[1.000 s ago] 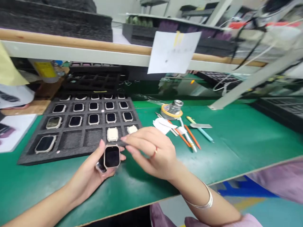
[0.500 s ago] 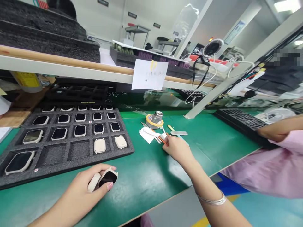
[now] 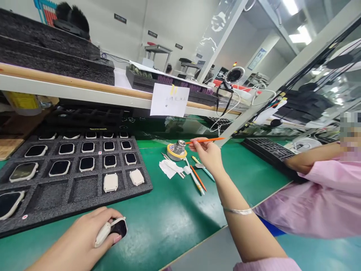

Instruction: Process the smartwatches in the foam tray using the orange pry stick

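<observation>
My left hand [image 3: 84,237] rests low on the green mat, closed round a beige smartwatch body [image 3: 111,230] with a black screen. My right hand [image 3: 207,155] is raised over the tool pile and pinches a thin orange stick [image 3: 205,140], held level. Below it lie more sticks and pens [image 3: 197,180], a white wipe [image 3: 168,168] and a small metal pot on a yellow tape roll [image 3: 177,149]. A black foam tray [image 3: 73,195] to the left holds several watch bodies, most screen up, two of them face down [image 3: 110,182].
A shelf [image 3: 84,90] with a hanging paper note [image 3: 168,99] runs across the back, stacked foam trays on it. A co-worker in a pink sleeve [image 3: 324,199] sits at the right, arm on another black tray [image 3: 267,152]. The table edge [image 3: 254,207] runs diagonally.
My right hand left the watch, reached to the tool pile and lifted an orange stick. My left hand sank toward me with the watch body. The view swung up and right.
</observation>
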### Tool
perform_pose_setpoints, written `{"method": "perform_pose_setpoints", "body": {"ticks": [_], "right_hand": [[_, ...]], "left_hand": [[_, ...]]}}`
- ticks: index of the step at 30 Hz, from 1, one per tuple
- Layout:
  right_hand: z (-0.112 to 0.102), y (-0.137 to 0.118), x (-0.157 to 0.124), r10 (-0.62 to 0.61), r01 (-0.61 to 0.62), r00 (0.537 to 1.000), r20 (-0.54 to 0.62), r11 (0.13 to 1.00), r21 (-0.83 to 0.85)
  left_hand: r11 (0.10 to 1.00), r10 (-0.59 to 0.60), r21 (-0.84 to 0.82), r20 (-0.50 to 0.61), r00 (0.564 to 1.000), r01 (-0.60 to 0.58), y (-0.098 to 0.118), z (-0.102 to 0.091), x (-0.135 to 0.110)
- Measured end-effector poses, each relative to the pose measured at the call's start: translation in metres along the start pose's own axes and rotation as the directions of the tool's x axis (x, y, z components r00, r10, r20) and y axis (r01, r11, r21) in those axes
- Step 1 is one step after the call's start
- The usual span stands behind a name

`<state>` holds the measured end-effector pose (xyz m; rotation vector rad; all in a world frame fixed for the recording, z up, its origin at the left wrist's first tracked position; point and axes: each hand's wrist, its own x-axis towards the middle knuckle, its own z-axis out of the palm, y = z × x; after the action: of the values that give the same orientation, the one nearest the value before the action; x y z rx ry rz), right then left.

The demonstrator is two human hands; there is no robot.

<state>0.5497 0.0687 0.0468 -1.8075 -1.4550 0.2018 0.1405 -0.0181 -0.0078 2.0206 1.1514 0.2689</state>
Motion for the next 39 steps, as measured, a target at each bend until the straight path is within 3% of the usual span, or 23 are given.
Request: {"method": "perform_pose_setpoints", "body": {"ticks": [6, 10, 13, 17, 20, 23, 29, 39], "right_hand": [[0.016, 0.001, 0.02, 0.001, -0.003, 1.0, 0.016, 0.994, 0.107], [0.014, -0.02, 0.0, -0.039, 0.046, 0.997, -0.065, 0.993, 0.106], [0.019, -0.048, -0.05, -0.104, 0.128, 0.985, -0.135, 0.975, 0.181], [0.039, -0.085, -0.144, -0.168, 0.185, 0.983, -0.079, 0.917, 0.352], [0.054, -0.099, -0.202, -0.149, 0.112, 0.988, 0.03, 0.847, 0.519], [0.068, -0.103, -0.236, -0.107, 0.018, 0.987, 0.119, 0.811, 0.584], [0.075, -0.098, -0.252, -0.297, 0.226, 0.95, 0.098, 0.868, 0.442], [0.077, -0.095, -0.252, -0.368, 0.318, 0.927, 0.076, 0.876, 0.363]], "left_hand": [[0.999, 0.041, 0.015, -0.062, 0.997, -0.04, 0.005, 0.0, -0.003], [0.992, 0.124, 0.015, -0.062, 0.99, -0.124, 0.008, -0.002, -0.004], [0.995, 0.097, 0.03, 0.01, 0.995, -0.097, 0.01, -0.006, -0.003], [0.999, 0.017, 0.037, 0.078, 0.997, -0.02, 0.019, -0.012, -0.004], [0.999, 0.023, 0.037, 0.108, 0.994, -0.027, 0.026, -0.015, -0.004], [0.999, 0.027, 0.025, 0.116, 0.993, -0.031, 0.029, -0.016, -0.004], [1.0, 0.02, 0.022, 0.122, 0.992, -0.023, 0.028, -0.015, -0.002], [0.999, -0.036, 0.014, 0.117, 0.992, 0.035, 0.032, -0.015, -0.001]]}}
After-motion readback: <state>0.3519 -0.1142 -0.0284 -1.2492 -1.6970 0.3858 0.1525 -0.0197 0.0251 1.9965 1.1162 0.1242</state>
